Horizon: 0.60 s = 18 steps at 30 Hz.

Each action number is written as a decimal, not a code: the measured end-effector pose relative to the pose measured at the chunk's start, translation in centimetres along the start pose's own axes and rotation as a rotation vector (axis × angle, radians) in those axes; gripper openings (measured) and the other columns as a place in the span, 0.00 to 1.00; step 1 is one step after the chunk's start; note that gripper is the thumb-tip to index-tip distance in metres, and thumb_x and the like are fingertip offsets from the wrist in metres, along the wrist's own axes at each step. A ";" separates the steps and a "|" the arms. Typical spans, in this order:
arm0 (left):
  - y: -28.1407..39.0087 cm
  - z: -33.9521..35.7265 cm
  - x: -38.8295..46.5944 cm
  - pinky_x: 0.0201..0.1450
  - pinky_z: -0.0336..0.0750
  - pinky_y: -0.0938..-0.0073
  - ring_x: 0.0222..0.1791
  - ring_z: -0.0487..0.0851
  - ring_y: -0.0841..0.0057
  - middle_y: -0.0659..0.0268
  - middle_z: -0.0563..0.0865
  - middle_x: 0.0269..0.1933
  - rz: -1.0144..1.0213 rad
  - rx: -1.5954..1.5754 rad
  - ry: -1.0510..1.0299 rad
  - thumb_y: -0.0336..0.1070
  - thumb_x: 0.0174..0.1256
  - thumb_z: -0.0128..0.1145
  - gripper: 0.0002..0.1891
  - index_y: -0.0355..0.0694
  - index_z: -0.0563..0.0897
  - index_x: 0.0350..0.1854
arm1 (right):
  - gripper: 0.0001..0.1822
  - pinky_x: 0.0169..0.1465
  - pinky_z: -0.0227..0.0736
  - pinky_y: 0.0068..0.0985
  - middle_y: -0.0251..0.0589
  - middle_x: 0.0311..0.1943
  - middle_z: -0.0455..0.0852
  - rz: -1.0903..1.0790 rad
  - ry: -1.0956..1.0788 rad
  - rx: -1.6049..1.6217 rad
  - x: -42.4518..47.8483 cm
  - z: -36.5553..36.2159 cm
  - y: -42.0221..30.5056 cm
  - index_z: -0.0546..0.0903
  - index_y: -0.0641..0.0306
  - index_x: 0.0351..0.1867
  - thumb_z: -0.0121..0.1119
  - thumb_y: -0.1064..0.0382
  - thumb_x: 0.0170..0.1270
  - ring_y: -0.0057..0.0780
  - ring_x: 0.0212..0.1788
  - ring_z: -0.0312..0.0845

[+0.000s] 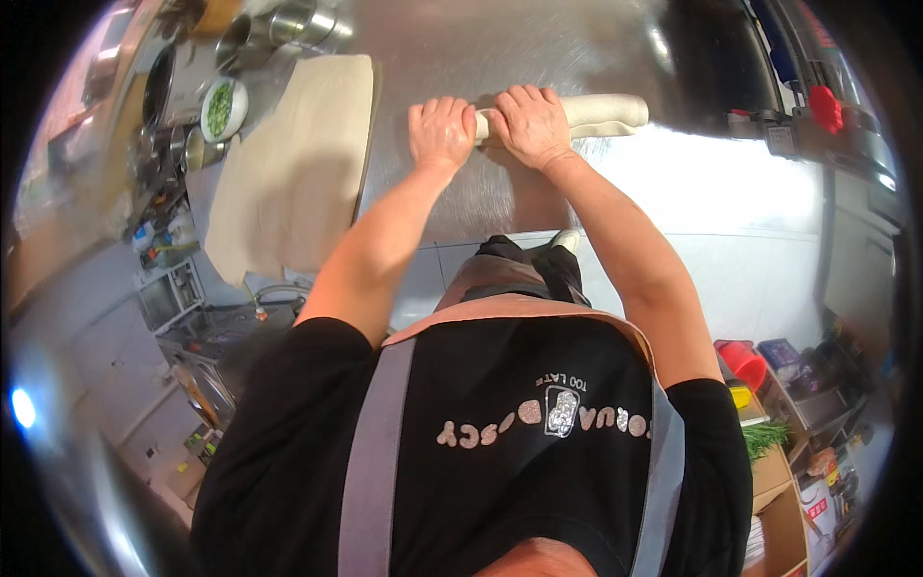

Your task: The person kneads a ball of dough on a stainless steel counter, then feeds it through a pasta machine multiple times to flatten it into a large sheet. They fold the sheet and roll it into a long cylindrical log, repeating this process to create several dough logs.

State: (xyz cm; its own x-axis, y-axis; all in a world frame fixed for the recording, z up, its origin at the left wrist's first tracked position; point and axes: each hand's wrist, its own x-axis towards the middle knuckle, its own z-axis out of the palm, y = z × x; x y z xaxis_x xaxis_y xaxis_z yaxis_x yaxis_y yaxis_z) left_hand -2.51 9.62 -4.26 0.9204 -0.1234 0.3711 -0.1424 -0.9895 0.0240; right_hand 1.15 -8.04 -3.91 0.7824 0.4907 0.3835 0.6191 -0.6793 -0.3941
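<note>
A pale roll of dough [606,112] lies crosswise on the stainless steel worktop [505,36]. Curled over its left end is my left hand [442,132]. My right hand [532,124] grips the roll a little farther right, close beside the left one, and the rest of the roll sticks out past it. A loose flap of dough shows along the roll's near side. At the left, a large flat sheet of dough [303,159] lies spread out, its near end reaching the worktop's front edge.
A white bowl of chopped greens [219,109] stands beyond the sheet's left side, near several metal pots [303,21]. At the right edge is a metal device with a red knob [825,109]. Cardboard boxes [782,519] and a red container [743,364] are low on the right.
</note>
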 end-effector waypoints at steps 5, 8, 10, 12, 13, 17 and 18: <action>-1.7 2.9 2.1 0.48 0.68 0.63 0.41 0.81 0.68 0.69 0.85 0.34 -0.108 -0.007 -0.118 0.44 0.73 0.50 0.15 0.48 0.86 0.30 | 0.18 0.51 0.70 0.37 0.38 0.38 0.87 0.099 -0.252 -0.019 3.0 0.9 0.8 0.84 0.56 0.36 0.48 0.48 0.74 0.38 0.45 0.81; -2.1 3.4 4.3 0.51 0.69 0.60 0.44 0.81 0.65 0.65 0.86 0.37 -0.153 -0.032 -0.171 0.45 0.75 0.46 0.18 0.46 0.87 0.31 | 0.24 0.55 0.72 0.39 0.42 0.41 0.89 0.176 -0.312 0.006 4.9 1.3 1.7 0.86 0.58 0.40 0.41 0.48 0.78 0.41 0.48 0.82; -2.2 3.9 6.1 0.53 0.71 0.58 0.46 0.82 0.63 0.63 0.86 0.39 -0.194 -0.044 -0.226 0.47 0.76 0.44 0.20 0.45 0.87 0.32 | 0.27 0.58 0.73 0.40 0.45 0.44 0.89 0.236 -0.370 0.022 6.2 1.6 2.7 0.87 0.60 0.42 0.38 0.47 0.78 0.43 0.51 0.82; -2.6 4.1 7.1 0.56 0.72 0.55 0.49 0.82 0.59 0.59 0.87 0.43 -0.209 -0.085 -0.306 0.48 0.76 0.42 0.22 0.41 0.87 0.37 | 0.26 0.59 0.74 0.40 0.43 0.45 0.88 0.324 -0.464 0.056 7.5 1.9 3.5 0.86 0.59 0.45 0.37 0.45 0.78 0.44 0.53 0.82; -2.8 4.0 7.5 0.57 0.73 0.54 0.51 0.82 0.57 0.58 0.87 0.45 -0.219 -0.105 -0.339 0.48 0.76 0.40 0.23 0.39 0.87 0.40 | 0.26 0.59 0.74 0.41 0.43 0.46 0.88 0.362 -0.508 0.070 8.2 1.4 3.3 0.85 0.58 0.47 0.37 0.45 0.78 0.45 0.53 0.81; -3.5 3.4 8.3 0.59 0.74 0.53 0.55 0.82 0.55 0.56 0.88 0.48 -0.318 -0.146 -0.471 0.51 0.76 0.39 0.26 0.39 0.88 0.42 | 0.26 0.59 0.74 0.42 0.41 0.51 0.87 0.268 -0.404 -0.034 7.8 2.2 3.4 0.85 0.56 0.48 0.37 0.43 0.77 0.44 0.55 0.81; -3.9 2.9 8.8 0.59 0.74 0.54 0.54 0.83 0.55 0.57 0.88 0.47 -0.409 -0.185 -0.524 0.51 0.76 0.39 0.26 0.40 0.89 0.41 | 0.23 0.57 0.73 0.41 0.40 0.48 0.87 0.182 -0.401 -0.180 6.9 2.3 2.2 0.85 0.52 0.48 0.41 0.44 0.76 0.41 0.54 0.81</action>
State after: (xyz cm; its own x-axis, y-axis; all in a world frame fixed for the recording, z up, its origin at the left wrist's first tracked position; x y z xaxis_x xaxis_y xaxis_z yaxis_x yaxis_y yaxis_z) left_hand 7.24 12.13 -3.78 0.9612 0.1913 -0.1986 0.2372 -0.9409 0.2416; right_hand 8.08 -4.91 -4.05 0.8630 0.5031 -0.0449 0.4761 -0.8400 -0.2602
